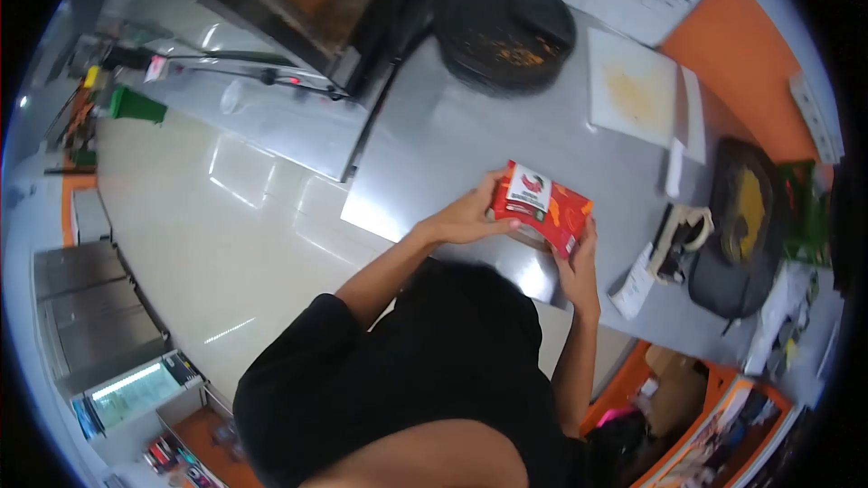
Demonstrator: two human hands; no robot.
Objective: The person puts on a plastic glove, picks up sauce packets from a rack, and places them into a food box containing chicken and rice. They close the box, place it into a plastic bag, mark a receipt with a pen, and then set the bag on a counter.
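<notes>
A red cardboard food box (pixel 542 206) with a white label and a logo is held in front of my chest, above the steel counter's near edge. My left hand (pixel 468 217) grips its left side, with the thumb along the near edge and the fingers partly hidden behind the box. On the right end, my right hand (pixel 581 262) closes around the near corner, fingertips at the box's edge. The box looks slightly tilted. Its underside and whatever is inside are hidden.
The steel counter (pixel 425 140) carries a round black pan (pixel 502 32) with orange crumbs, a white cutting board (pixel 624 81), a white-handled knife (pixel 675 167) and a dark tray (pixel 737 226) with something yellow. A glass display case (pixel 307 0) stands at the upper left.
</notes>
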